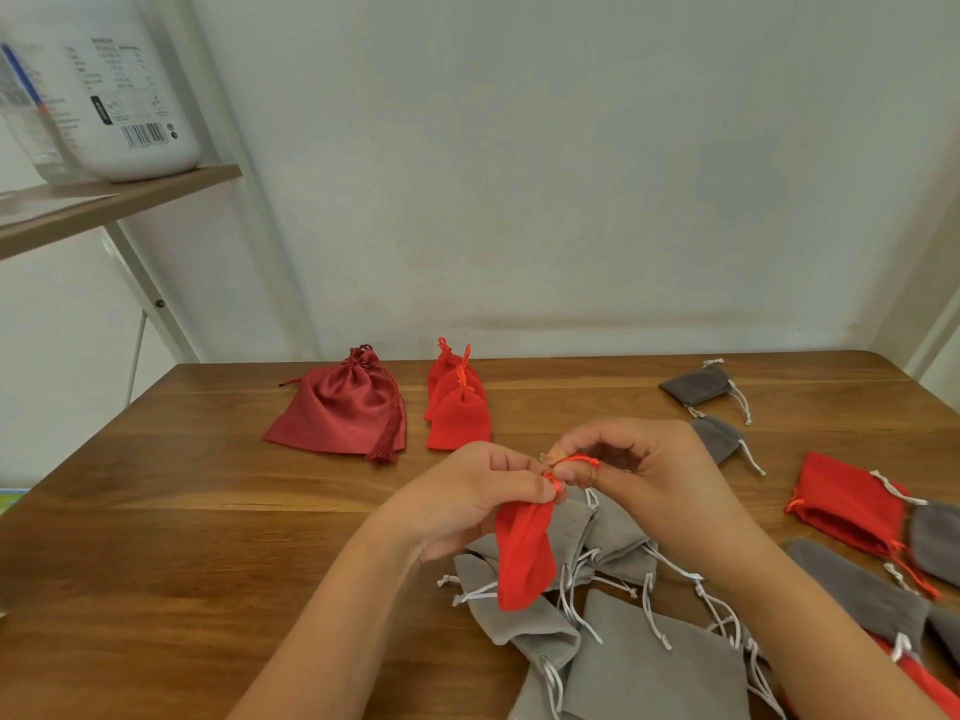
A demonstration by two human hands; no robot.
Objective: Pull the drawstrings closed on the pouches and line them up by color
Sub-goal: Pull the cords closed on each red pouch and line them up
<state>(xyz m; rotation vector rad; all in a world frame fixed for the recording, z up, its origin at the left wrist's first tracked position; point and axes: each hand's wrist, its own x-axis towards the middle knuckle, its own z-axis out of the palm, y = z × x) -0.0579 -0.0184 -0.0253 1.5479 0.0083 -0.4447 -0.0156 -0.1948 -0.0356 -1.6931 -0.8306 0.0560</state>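
Red pouch is hanging over the pile of light grey pouches on the wooden table, the left hand pinching its gathered neck, the right hand pinching its drawstring taut; closed red pouches are lying farther back.

I see a red pouch hanging by its cinched neck, its drawstring pulled sideways, over a heap of light-grey pouches. Closed red ones overlap in a far row beside a maroon pouch.
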